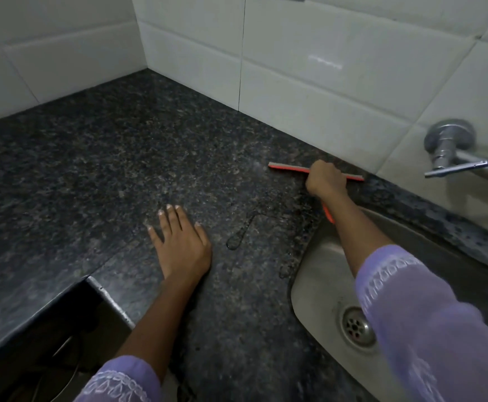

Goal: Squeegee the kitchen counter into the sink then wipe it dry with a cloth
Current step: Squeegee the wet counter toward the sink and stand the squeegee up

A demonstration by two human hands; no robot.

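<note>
A dark speckled granite counter (120, 158) fills the view, with a steel sink (321, 274) set into it at the right. My right hand (325, 179) grips the handle of an orange squeegee (289, 168); its blade lies on the counter close to the back wall, just left of the sink. A streak of water (238, 236) sits on the granite between my hands. My left hand (180, 242) rests flat on the counter, fingers spread, holding nothing. No cloth is in view.
White tiled walls (309, 82) meet in a corner behind the counter. A chrome tap (451, 149) juts from the right wall above the sink. The sink drain (356, 327) shows beside my right sleeve. The counter's front edge steps inward at the lower left (103, 294).
</note>
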